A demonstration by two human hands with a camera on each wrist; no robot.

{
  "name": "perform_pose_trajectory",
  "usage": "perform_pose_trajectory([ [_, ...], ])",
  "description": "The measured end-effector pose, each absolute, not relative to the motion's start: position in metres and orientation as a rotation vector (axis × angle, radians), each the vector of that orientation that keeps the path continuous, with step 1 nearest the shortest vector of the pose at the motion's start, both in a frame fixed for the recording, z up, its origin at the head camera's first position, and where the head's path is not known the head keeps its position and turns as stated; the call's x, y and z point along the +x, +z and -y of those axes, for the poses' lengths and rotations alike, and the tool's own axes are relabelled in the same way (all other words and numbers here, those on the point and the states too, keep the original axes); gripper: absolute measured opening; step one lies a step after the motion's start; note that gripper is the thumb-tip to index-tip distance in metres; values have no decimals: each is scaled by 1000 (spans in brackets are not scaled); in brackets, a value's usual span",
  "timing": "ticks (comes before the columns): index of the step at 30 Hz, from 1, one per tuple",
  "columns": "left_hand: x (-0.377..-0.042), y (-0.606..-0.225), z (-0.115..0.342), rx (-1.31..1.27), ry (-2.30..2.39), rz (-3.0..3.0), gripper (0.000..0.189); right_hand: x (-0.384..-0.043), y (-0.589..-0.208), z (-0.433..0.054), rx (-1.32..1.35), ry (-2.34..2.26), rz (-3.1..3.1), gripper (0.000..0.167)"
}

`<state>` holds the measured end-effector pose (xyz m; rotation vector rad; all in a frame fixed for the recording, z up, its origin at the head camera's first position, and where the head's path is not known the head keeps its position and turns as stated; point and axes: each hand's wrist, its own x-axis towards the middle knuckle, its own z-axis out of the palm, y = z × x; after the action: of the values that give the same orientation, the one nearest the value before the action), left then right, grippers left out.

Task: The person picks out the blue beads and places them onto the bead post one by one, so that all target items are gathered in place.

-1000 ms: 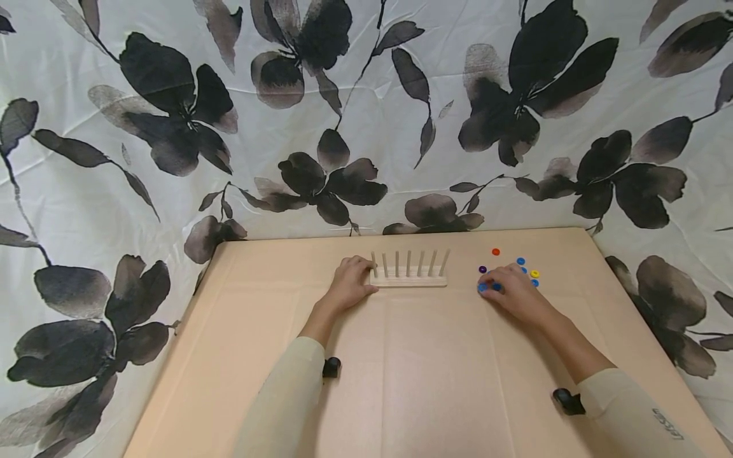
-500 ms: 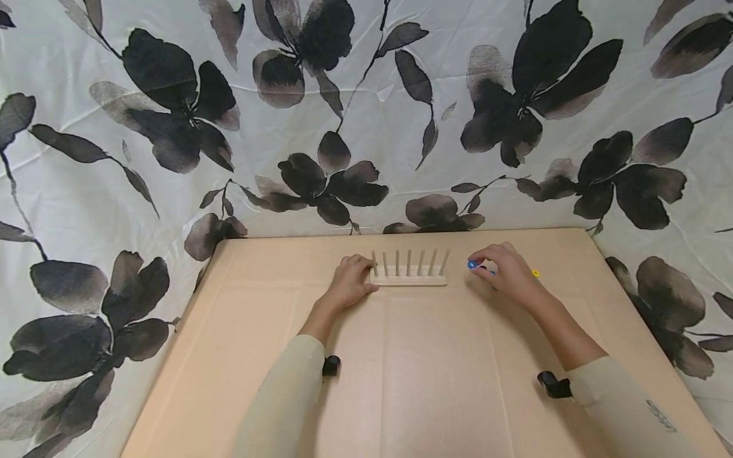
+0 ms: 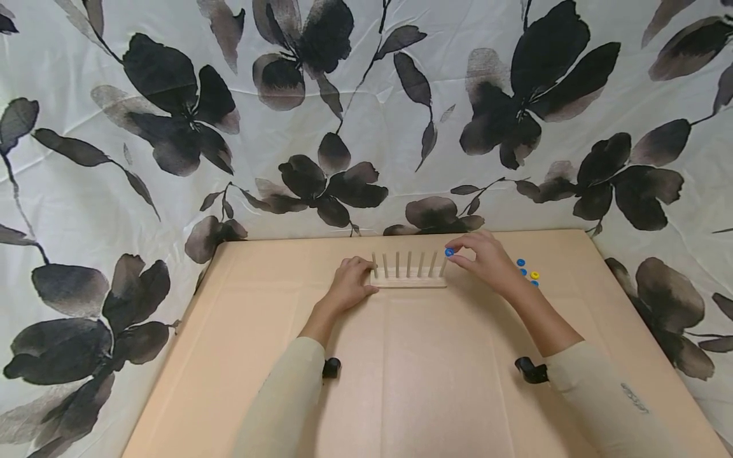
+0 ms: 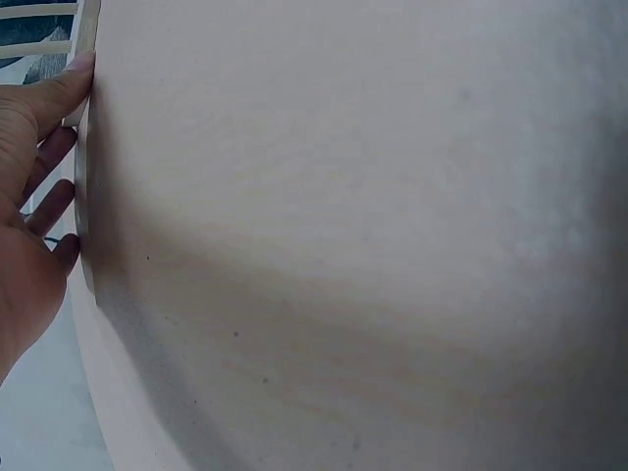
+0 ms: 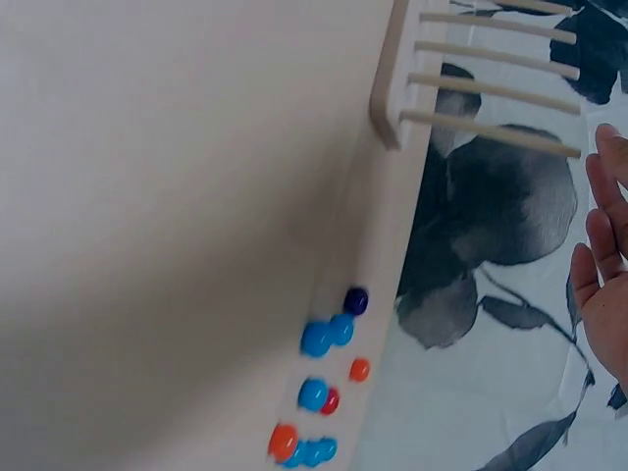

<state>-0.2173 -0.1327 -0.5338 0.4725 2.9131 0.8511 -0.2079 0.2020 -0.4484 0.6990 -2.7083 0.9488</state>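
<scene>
A small wooden peg rack [image 3: 409,284] with a row of upright pegs stands near the table's far edge. My left hand [image 3: 350,280] grips its left end; in the left wrist view the thumb lies along the base of the rack [image 4: 86,29]. My right hand [image 3: 485,261] pinches a blue bead [image 3: 449,252] between thumb and fingertips, at the top of the rightmost peg. Whether the peg has entered the bead's hole, I cannot tell. The right wrist view shows the right hand [image 5: 613,265] beside the peg tips, with the pinched bead out of sight.
Loose beads lie on the table right of the rack, partly behind the right hand: a yellow bead [image 3: 534,275] and several blue ones. The right wrist view also shows a purple bead [image 5: 356,300] and a red bead [image 5: 331,400]. Flowered cloth [image 3: 321,95] hangs behind the table.
My right hand has picked a blue bead from the loose group, lifted it and carried it left to the rack's rightmost peg. The left hand has stayed on the rack.
</scene>
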Motion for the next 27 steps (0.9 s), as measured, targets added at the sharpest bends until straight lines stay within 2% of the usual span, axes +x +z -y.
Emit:
perform_pose_trajectory([
  [27, -211, -531, 136, 501, 890, -2912, 51, -215, -438, -123, 711, 1014, 2748, 19],
])
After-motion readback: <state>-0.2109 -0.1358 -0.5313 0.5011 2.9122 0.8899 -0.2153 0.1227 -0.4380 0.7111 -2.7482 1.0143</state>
